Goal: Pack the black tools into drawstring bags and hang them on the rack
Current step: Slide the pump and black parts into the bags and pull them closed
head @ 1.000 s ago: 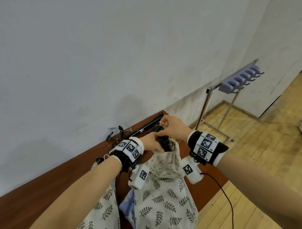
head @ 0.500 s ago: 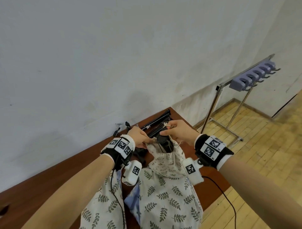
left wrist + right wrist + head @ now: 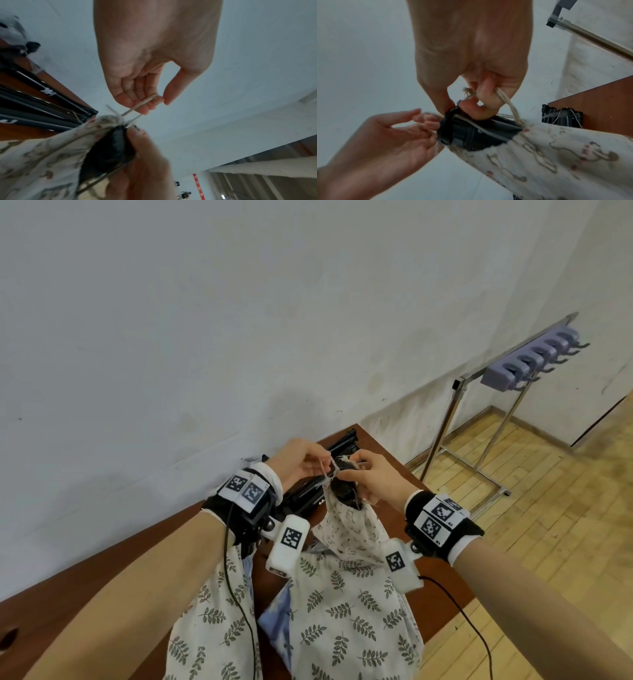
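The left hand [image 3: 298, 463] is pinching the cord [image 3: 137, 106] between thumb and fingers. The right hand [image 3: 371, 477] is curling round the other cord end while its thumb and forefinger are gripping the tool [image 3: 471, 134], which is poking out of the bag [image 3: 349, 529] above the surface [image 3: 442, 590]. More tools [image 3: 308, 501] are lying behind; the rack [image 3: 534, 361] is standing well apart.

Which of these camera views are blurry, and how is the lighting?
Head view: sharp, evenly lit, with wide-angle bending at the edges and a soft shadow on the wall. Left wrist view: the bag and right hand up close are smeared, while the left hand is clearer. Right wrist view: dimmer, and the bag's print is soft.
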Tool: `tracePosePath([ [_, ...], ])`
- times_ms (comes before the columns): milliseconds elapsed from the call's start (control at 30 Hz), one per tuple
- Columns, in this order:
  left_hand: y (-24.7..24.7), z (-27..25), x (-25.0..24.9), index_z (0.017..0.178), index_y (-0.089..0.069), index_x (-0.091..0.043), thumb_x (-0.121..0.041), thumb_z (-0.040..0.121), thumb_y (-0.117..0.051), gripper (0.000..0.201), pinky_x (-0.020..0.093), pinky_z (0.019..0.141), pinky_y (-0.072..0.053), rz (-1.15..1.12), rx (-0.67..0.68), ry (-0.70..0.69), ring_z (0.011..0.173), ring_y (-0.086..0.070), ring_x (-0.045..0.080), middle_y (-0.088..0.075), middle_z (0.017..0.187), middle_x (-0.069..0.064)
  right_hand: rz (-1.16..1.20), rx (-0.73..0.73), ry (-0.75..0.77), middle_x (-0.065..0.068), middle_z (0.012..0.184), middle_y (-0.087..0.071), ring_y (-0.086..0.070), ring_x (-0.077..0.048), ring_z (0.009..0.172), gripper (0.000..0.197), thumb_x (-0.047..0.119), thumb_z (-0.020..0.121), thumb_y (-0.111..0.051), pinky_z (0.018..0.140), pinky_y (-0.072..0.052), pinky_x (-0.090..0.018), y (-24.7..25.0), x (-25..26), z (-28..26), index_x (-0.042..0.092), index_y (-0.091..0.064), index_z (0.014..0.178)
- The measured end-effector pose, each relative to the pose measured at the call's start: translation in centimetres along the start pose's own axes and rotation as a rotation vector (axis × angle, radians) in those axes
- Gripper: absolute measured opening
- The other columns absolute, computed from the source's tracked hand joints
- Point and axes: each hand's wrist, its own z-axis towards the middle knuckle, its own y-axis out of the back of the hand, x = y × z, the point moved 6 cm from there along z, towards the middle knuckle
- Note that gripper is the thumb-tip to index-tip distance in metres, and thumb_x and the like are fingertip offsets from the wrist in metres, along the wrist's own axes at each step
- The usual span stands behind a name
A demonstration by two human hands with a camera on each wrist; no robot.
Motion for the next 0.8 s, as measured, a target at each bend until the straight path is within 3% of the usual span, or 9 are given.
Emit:
tracePosePath([
  [167, 0.3, -1.1, -2.8, 0.063, -0.052, -0.003, 0.007, 0.082, -0.046, 0.022, 0.024, 0.055, -0.049, -0.034, -0.029, -0.052, 0.052, -0.048, 0.015, -0.049, 0.070, 0.010, 0.016, 0.030, -0.065, -0.006, 0.064, -0.049, -0.040, -0.015, 0.044, 0.025, 0.022, 0.088, -0.070, 0.045, -0.039, -0.025, 1.3, 0.1, 0.2, 0.010, -0.048, 0.092],
  [233, -0.4, -1.5, -3.0, 0.056, -0.053, -0.004, 0.007, 0.081, -0.045, 0.028, 0.025, 0.056, -0.039, -0.047, -0.007, -0.056, 0.047, -0.041, 0.014, -0.046, 0.069, 0.010, -0.040, 0.041, -0.081, -0.010, 0.071, -0.052, -0.044, -0.018, 0.051, 0.027, 0.025, 0.088, -0.070, 0.057, -0.049, -0.033, 1.3, 0.2, 0.2, 0.007, -0.053, 0.100],
  [300, -0.8, -1.6, -3.6, 0.055, -0.053, -0.003, 0.007, 0.080, -0.045, 0.028, 0.027, 0.056, -0.030, -0.020, 0.001, -0.064, 0.044, -0.036, 0.013, -0.046, 0.068, 0.011, -0.052, 0.027, -0.082, -0.010, 0.072, -0.052, -0.045, -0.016, 0.050, 0.027, 0.026, 0.088, -0.070, 0.063, -0.050, -0.036, 1.4, 0.3, 0.1, 0.007, -0.056, 0.100],
  [433, -1.1, -1.8, -3.9, 0.067, -0.051, -0.003, 0.005, 0.079, -0.048, 0.015, 0.027, 0.055, -0.030, 0.001, 0.060, -0.055, 0.042, -0.033, 0.011, -0.048, 0.071, 0.010, -0.072, 0.009, -0.099, -0.004, 0.068, -0.052, -0.049, -0.008, 0.043, 0.031, 0.029, 0.087, -0.071, 0.054, -0.049, -0.027, 1.7, 0.3, -0.4, 0.006, -0.057, 0.102],
  [500, -1.2, -1.8, -3.6, 0.070, -0.052, -0.003, 0.004, 0.082, -0.049, 0.015, 0.026, 0.058, -0.035, -0.055, 0.094, -0.036, 0.046, -0.032, 0.010, -0.048, 0.074, 0.008, -0.183, -0.047, -0.103, -0.006, 0.074, -0.051, -0.052, -0.013, 0.054, 0.043, 0.034, 0.083, -0.074, 0.055, -0.048, -0.027, 2.3, 0.7, -0.6, 0.000, -0.060, 0.108],
  [567, -1.1, -1.7, -3.8, 0.076, -0.055, -0.002, 0.003, 0.088, -0.048, 0.014, 0.023, 0.063, -0.044, -0.096, 0.113, -0.036, 0.054, -0.042, 0.011, -0.052, 0.078, 0.007, -0.256, -0.100, -0.106, -0.006, 0.067, -0.049, -0.050, -0.014, 0.050, 0.044, 0.033, 0.082, -0.075, 0.051, -0.048, -0.025, 3.1, 2.0, -0.9, -0.004, -0.063, 0.103],
  [667, -0.7, -1.7, -4.6, 0.087, -0.059, -0.001, 0.002, 0.089, -0.050, 0.009, 0.025, 0.076, -0.053, -0.097, 0.130, -0.073, 0.080, -0.060, 0.019, -0.061, 0.086, 0.009, 0.067, -0.101, -0.075, -0.003, 0.066, -0.052, -0.047, -0.007, 0.044, 0.033, 0.016, 0.090, -0.066, 0.044, -0.042, -0.018, 4.0, 5.2, -1.6, -0.002, -0.058, 0.117],
  [733, -0.8, -2.0, -5.3, 0.090, -0.062, -0.001, 0.000, 0.088, -0.052, 0.010, 0.026, 0.079, -0.050, 0.020, 0.155, -0.120, 0.085, -0.060, 0.018, -0.061, 0.088, 0.008, 0.406, -0.033, -0.071, -0.010, 0.083, -0.060, -0.058, -0.011, 0.058, 0.033, 0.005, 0.093, -0.060, 0.052, -0.052, -0.021, 4.0, 7.8, -2.5, 0.002, -0.050, 0.124],
  [800, -0.9, -2.3, -6.1, 0.091, -0.066, -0.004, -0.003, 0.088, -0.055, 0.011, 0.025, 0.078, -0.044, 0.191, 0.119, -0.180, 0.085, -0.058, 0.013, -0.064, 0.088, 0.003, 0.571, 0.087, -0.098, -0.018, 0.098, -0.061, -0.063, -0.020, 0.073, 0.031, 0.003, 0.094, -0.054, 0.063, -0.057, -0.026, 3.5, 10.1, -3.3, 0.003, -0.049, 0.125],
])
